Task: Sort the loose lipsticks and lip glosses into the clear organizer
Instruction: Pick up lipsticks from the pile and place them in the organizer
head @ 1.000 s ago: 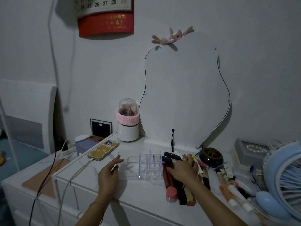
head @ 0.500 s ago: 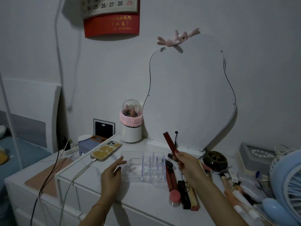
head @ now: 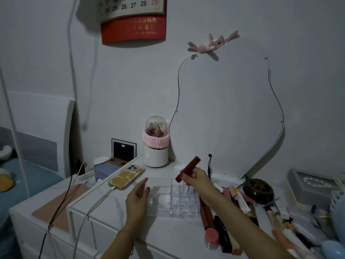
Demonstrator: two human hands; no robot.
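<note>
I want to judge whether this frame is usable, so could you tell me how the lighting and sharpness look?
Head view: dim, bluish light throughout; the clear organizer is faint against the white top; the red lipstick in the right hand is slightly motion-blurred; the left hand casts a soft shadow; wide-angle bending curves the edges.

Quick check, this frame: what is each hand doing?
Left hand: open, resting against the clear organizer, holding nothing.
Right hand: closed on a red lipstick above the organizer.

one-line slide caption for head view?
Right hand carries red lipstick over clear organizer; left hand steadies it.
</note>
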